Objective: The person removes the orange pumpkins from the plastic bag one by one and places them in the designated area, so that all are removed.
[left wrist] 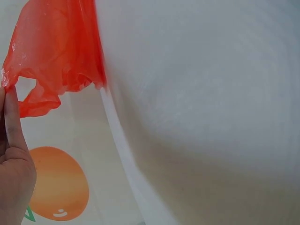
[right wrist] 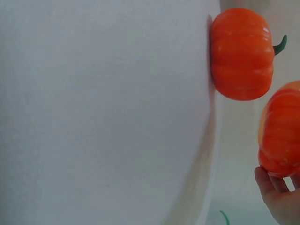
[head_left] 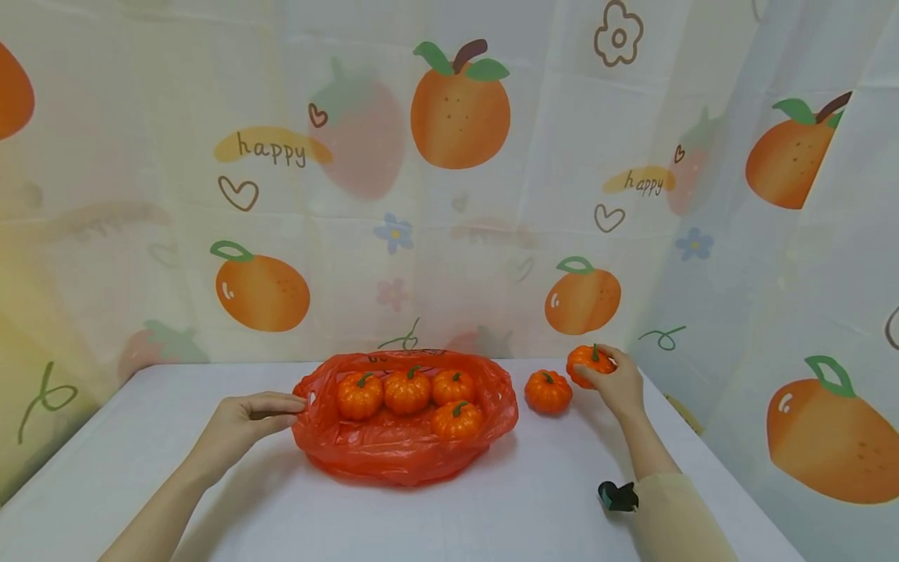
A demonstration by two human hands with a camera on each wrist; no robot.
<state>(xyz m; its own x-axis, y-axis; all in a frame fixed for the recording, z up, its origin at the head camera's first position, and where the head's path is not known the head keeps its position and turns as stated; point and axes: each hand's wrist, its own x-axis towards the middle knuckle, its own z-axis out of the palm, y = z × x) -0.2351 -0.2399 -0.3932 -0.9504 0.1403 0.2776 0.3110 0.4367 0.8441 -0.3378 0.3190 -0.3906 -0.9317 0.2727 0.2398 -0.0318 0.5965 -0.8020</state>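
A red plastic bag lies with its mouth spread wide, several small orange pumpkins inside, one of them a pumpkin at the left. My left hand pinches the bag's left rim; in the left wrist view the fingers meet the red plastic beside a hole in it. Off to the right, my right hand grips a pumpkin with a green stem, raised a little above the table. The right wrist view shows this held pumpkin partly cut by the frame edge. A loose pumpkin sits between it and the bag.
A white-covered table carries everything. Behind it hangs a fruit-printed curtain, which also runs along the right side. A small dark object shows beside the right sleeve.
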